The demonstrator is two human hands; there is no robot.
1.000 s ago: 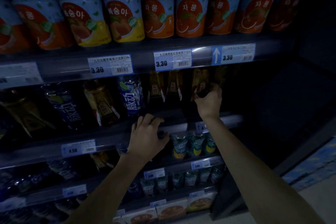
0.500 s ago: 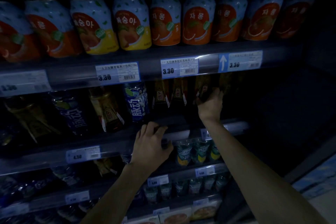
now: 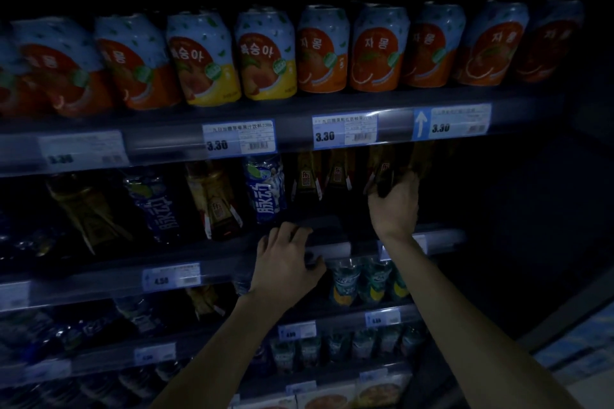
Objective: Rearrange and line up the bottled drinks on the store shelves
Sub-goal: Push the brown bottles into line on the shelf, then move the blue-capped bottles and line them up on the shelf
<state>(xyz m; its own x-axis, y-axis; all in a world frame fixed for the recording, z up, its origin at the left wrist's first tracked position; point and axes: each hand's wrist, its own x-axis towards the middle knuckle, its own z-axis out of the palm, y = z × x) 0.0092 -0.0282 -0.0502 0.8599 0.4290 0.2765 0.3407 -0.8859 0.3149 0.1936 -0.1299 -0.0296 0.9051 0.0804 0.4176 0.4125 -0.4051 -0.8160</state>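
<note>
A dim store shelf carries bottled drinks on its second level. My right hand (image 3: 393, 206) grips the lower part of a dark tea bottle with a gold label (image 3: 382, 173) at the right end of that row. Two matching tea bottles (image 3: 307, 178) stand just left of it. My left hand (image 3: 285, 262) rests on the front edge of the same shelf (image 3: 329, 247), fingers curled over the rail, holding no bottle. A blue sports-drink bottle (image 3: 265, 189) stands left of the teas, beside another tea bottle (image 3: 216, 199).
A row of orange and yellow juice cans (image 3: 325, 50) fills the top shelf above price tags (image 3: 345, 131). Small green bottles (image 3: 362, 280) sit on the shelf below my hands. More dim bottles lean at the left (image 3: 156, 206). The right side of the case is dark.
The view has tilted upward, so the shelves sit lower in frame. My right hand keeps its grip on the tea bottle. My left hand stays on the shelf edge.
</note>
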